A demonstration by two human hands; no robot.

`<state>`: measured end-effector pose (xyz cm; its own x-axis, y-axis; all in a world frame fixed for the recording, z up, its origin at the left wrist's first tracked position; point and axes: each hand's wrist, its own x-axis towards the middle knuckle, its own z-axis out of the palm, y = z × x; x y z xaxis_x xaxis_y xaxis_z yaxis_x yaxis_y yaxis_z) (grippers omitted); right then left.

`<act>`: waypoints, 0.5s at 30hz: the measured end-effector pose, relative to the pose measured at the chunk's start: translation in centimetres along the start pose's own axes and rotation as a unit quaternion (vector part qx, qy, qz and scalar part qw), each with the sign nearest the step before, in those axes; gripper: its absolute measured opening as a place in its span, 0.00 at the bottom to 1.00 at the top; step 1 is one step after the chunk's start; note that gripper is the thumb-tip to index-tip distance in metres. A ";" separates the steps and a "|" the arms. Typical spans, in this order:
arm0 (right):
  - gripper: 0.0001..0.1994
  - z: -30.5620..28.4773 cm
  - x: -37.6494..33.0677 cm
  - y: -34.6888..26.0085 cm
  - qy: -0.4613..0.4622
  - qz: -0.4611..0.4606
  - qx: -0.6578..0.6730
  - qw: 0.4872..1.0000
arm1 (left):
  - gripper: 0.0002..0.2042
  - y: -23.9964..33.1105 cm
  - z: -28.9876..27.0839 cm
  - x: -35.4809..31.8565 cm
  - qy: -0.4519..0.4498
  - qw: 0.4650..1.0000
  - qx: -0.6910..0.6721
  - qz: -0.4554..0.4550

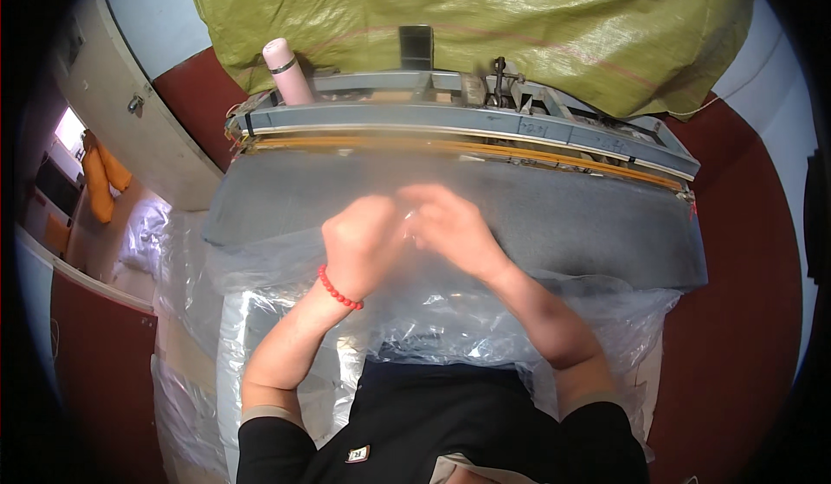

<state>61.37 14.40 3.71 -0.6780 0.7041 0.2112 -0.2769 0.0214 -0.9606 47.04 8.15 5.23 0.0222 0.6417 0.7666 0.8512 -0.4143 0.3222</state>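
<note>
Clear plastic film point(441, 315) lies across the near edge of a dark grey padded work surface and hangs down in front of me. My left hand point(357, 235), with a red bead bracelet point(338, 289) at its wrist, is raised over the surface and closed. Beside it my right hand point(446, 224) has its fingers curled inward, their tips close to the left hand. A shiny bit of the film shows between the two hands, and both seem to pinch it. Haze and blur hide the exact grip.
Behind the dark work surface point(597, 216) runs a grey metal frame point(346, 119) with orange strips point(519, 153). A pink flask point(290, 77) stands at its left end. Yellow-green sheeting point(519, 25) covers the back. A door point(143, 86) is at the left, with more plastic point(186, 397) below.
</note>
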 end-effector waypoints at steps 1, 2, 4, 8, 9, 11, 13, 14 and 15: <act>0.08 -0.2 0.3 0.6 -0.003 0.000 0.001 1.000 | 0.11 -0.4 0.2 -0.2 0.000 1.000 0.003 -0.002; 0.06 -0.4 0.6 1.3 0.000 -0.026 -0.025 0.999 | 0.11 -0.8 0.4 -0.5 -0.011 1.000 0.002 -0.006; 0.04 -1.9 1.2 2.1 0.028 -0.148 -0.145 0.978 | 0.09 -1.3 0.8 -0.9 -0.055 0.998 -0.019 -0.022; 0.07 -6.6 1.3 3.9 0.209 -0.042 0.044 0.976 | 0.09 -5.9 -0.7 -5.9 -0.086 0.991 0.099 -0.003; 0.08 -8.5 1.0 4.1 0.277 -0.067 0.025 0.958 | 0.10 -7.8 -1.4 -7.6 -0.092 0.983 0.155 -0.016; 0.09 -12.3 -0.2 3.3 0.433 -0.087 -0.065 0.895 | 0.12 -11.0 -3.5 -11.3 -0.080 0.972 0.207 -0.071; 0.11 -18.2 -2.8 3.7 0.518 -0.109 -0.171 0.831 | 0.12 -14.4 -6.8 -15.8 -0.103 0.951 0.240 -0.164; 0.12 -22.2 -4.7 4.1 0.543 -0.113 -0.212 0.804 | 0.11 -16.6 -9.1 -18.2 -0.131 0.929 0.275 -0.212; 0.13 -26.3 -7.6 3.4 0.560 -0.096 -0.272 0.776 | 0.11 -18.7 -11.2 -19.7 -0.158 0.905 0.302 -0.255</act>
<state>83.46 27.77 -5.94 0.4428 0.8200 0.3627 0.2357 0.2838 -0.9295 24.85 -3.95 -9.69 -0.3864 0.8422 0.3760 0.9223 0.3546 0.1535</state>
